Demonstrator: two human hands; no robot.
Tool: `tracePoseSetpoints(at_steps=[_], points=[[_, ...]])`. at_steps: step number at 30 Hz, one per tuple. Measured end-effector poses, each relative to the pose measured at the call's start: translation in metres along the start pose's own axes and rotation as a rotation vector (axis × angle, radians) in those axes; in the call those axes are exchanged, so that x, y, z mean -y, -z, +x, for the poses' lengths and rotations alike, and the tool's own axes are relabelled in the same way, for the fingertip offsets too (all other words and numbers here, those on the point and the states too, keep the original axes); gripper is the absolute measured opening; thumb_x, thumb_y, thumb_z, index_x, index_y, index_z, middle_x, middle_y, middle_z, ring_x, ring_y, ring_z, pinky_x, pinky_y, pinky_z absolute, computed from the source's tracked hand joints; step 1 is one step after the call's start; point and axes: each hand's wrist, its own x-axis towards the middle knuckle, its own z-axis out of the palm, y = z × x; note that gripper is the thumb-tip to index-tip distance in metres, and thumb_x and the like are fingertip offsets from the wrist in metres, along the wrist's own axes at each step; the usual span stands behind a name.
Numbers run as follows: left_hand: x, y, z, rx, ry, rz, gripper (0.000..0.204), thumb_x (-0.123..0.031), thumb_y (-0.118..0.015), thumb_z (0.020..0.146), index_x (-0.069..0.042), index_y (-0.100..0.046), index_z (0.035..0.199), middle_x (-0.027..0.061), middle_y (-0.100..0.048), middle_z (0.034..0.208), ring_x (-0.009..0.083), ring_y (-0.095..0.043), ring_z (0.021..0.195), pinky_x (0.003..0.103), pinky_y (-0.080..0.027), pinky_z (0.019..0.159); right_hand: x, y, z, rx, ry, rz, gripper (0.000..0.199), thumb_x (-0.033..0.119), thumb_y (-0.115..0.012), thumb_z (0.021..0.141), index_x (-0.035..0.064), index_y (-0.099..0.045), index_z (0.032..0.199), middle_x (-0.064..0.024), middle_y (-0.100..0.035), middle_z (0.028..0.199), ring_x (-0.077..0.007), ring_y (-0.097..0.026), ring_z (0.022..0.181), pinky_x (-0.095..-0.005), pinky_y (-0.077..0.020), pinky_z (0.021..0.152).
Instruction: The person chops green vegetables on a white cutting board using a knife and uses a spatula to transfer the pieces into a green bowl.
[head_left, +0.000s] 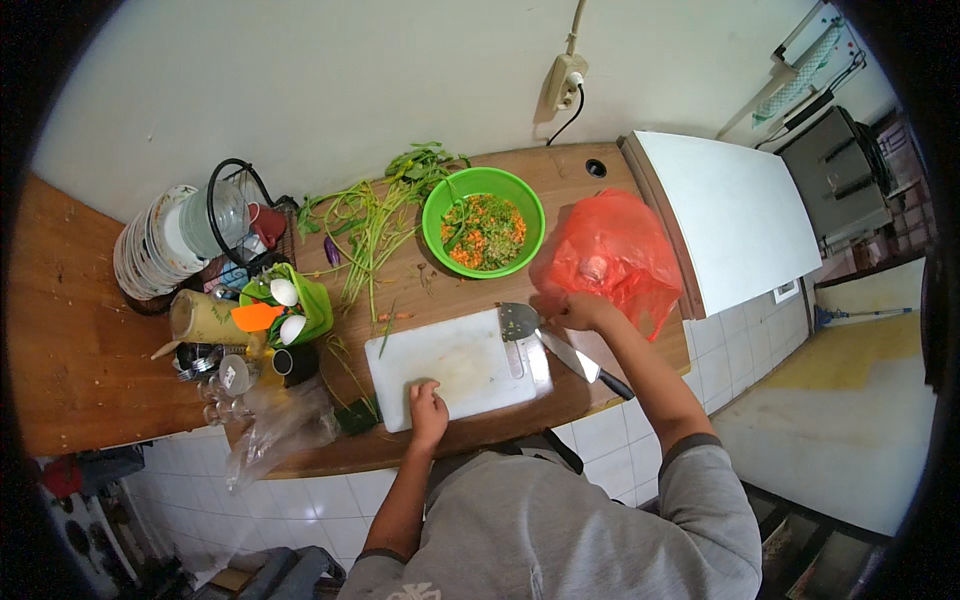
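Observation:
My left hand rests on the near part of a white cutting board, its fingers curled in and nothing visible in them. My right hand is closed around the handle of a metal scraper, whose blade has green bits on it and lies over the board's far right corner. Beside it, a kitchen knife with a black handle points toward the scraper. A red plastic bag lies just beyond my right hand. Chopped orange and green vegetables fill a green bowl beyond the board.
Leafy green stalks and a small purple eggplant lie left of the bowl. A dish rack with plates, a green utensil basket and a clear plastic bag crowd the left. A white-topped cabinet adjoins the right.

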Motion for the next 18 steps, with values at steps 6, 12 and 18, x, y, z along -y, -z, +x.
tracePoseSetpoints(at_steps=[6, 12, 18], points=[[-0.004, -0.027, -0.011, -0.186, -0.060, 0.028, 0.029, 0.006, -0.057, 0.085, 0.000, -0.062, 0.113, 0.0180, -0.057, 0.108, 0.0317, -0.063, 0.091, 0.039, -0.052, 0.083, 0.089, 0.061, 0.047, 0.334, 0.055, -0.374, 0.046, 0.050, -0.068, 0.083, 0.0085, -0.077, 0.101, -0.0175, -0.074, 0.095, -0.0323, -0.072, 0.092, -0.0453, -0.0557, 0.082], [-0.010, -0.036, 0.012, -0.262, 0.139, -0.013, 0.025, -0.001, -0.061, 0.087, 0.000, -0.061, 0.113, 0.0196, -0.059, 0.109, 0.0353, -0.060, 0.102, 0.043, -0.049, 0.091, 0.093, 0.043, 0.071, 0.554, 0.299, -0.480, 0.053, 0.053, -0.069, 0.084, 0.0034, -0.074, 0.104, -0.0173, -0.073, 0.104, -0.0300, -0.071, 0.100, -0.0455, -0.0556, 0.084], [0.000, -0.026, 0.008, -0.284, 0.257, 0.183, 0.032, 0.002, -0.059, 0.086, -0.002, -0.060, 0.118, 0.0197, -0.053, 0.116, 0.0330, -0.059, 0.092, 0.043, -0.050, 0.086, 0.118, 0.011, 0.060, 0.614, 0.168, -0.550, 0.058, 0.055, -0.070, 0.085, 0.0068, -0.072, 0.118, -0.0164, -0.068, 0.124, -0.0329, -0.066, 0.113, -0.0456, -0.0545, 0.092]])
